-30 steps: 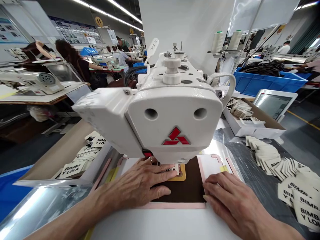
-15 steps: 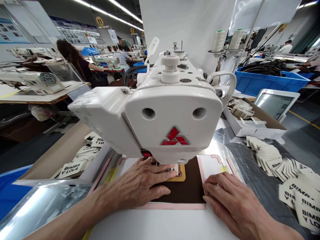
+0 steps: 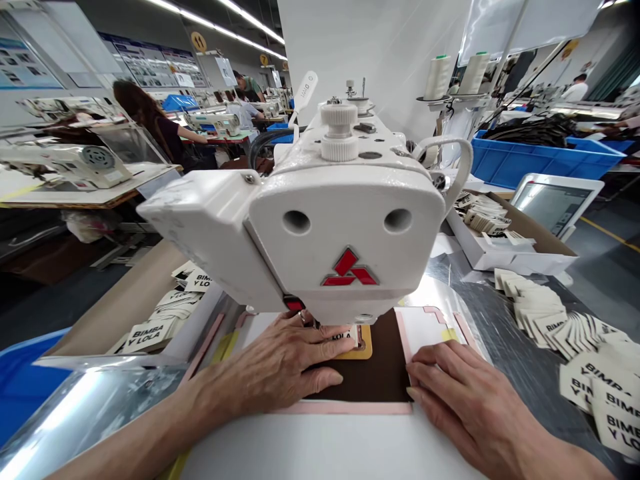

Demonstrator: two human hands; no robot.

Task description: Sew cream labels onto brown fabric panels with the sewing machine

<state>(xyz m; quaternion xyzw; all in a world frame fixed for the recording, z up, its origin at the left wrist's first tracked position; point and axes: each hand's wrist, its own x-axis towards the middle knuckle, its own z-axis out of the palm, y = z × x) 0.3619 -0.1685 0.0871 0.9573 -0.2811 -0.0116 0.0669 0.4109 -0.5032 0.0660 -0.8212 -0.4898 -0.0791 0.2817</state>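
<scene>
Fingers stretched, my left hand lies flat on a dark brown panel under the sewing machine head. Its fingertips press on a cream label with black lettering, set inside a yellow frame; the fingers cover part of both. My right hand rests at the panel's right edge, fingers bent and thumb a little apart, with nothing held in it. A white template sheet with pink strips surrounds the panel. The needle is hidden behind the machine head and my left fingers.
Boxes of labels stand left and right. A fanned row of labels lies on the right of the table. Behind are thread cones, a tablet-like screen and a blue crate. Other people sit at machines farther back.
The camera view has shifted very slightly. Both hands, the panel and the label keep their places, with no visible change in the grip.
</scene>
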